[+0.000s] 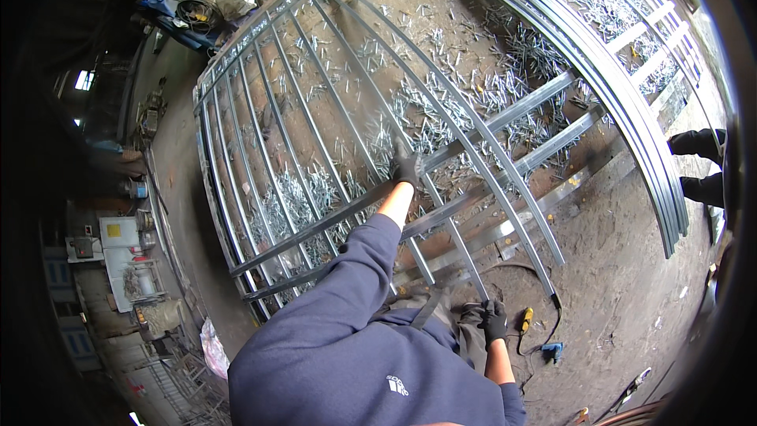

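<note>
Both of my hands wear dark gloves. My left hand [406, 169] reaches forward over the metal frame and is closed around a long, thin metal bar [452, 238]. Close to my body, my right hand [494, 322] grips the near end of the same bar. The bar slants away from me across two crosswise metal rails [524, 106], and its stretch beyond my left hand is blurred. Several similar bars [277, 114] lie side by side to the left, and a curved bar [516, 225] lies to the right.
Loose screws or nails [296, 201] litter the workbench top. A stack of long metal profiles [623, 87] lies across the right side. A blue power tool [553, 351] and a yellow-handled tool [527, 319] lie at lower right. Dark shapes like a person's feet [698, 143] show at the right edge.
</note>
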Tool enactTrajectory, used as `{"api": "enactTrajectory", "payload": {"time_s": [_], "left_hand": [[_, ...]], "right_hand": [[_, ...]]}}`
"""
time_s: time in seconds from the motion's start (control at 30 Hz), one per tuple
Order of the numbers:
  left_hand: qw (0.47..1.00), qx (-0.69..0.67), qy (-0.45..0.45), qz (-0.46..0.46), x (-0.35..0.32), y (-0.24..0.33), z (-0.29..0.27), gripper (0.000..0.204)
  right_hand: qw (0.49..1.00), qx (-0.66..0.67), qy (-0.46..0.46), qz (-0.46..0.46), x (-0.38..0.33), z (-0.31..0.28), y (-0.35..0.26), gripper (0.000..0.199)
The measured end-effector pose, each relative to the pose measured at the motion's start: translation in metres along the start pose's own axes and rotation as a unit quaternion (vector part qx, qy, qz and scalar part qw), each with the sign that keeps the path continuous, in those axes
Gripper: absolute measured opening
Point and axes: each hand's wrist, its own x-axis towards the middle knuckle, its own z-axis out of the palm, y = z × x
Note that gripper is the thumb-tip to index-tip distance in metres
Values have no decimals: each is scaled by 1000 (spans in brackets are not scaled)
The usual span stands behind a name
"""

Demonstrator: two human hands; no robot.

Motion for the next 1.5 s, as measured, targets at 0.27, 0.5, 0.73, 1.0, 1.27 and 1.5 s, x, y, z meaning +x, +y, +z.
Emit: {"api": "enactTrajectory", "payload": {"time_s": [0.27, 0.5, 0.73, 1.0, 1.27, 1.5], "left_hand": [[999, -16, -26, 9, -20, 19, 8, 91], [996, 47, 57, 47, -9, 21, 8, 75], [988, 123, 70, -61, -4, 17, 9, 70], [911, 366, 131, 138, 38, 41, 17, 66], [986, 85, -44, 139, -100, 46, -15, 51], [980, 117, -142, 78, -329, -60, 14, 51]], "right_hand": [[1000, 3, 11, -9, -2, 0, -2, 36], [999, 6, -34, -32, 13, 20, -20, 36], [995, -16, -77, -63, 50, 69, -79, 36], [908, -184, 114, -359, -29, -57, -142, 23], [832, -360, 190, -376, 1, -149, -169, 40], [868, -307, 158, -357, 40, -122, -138, 64]]}}
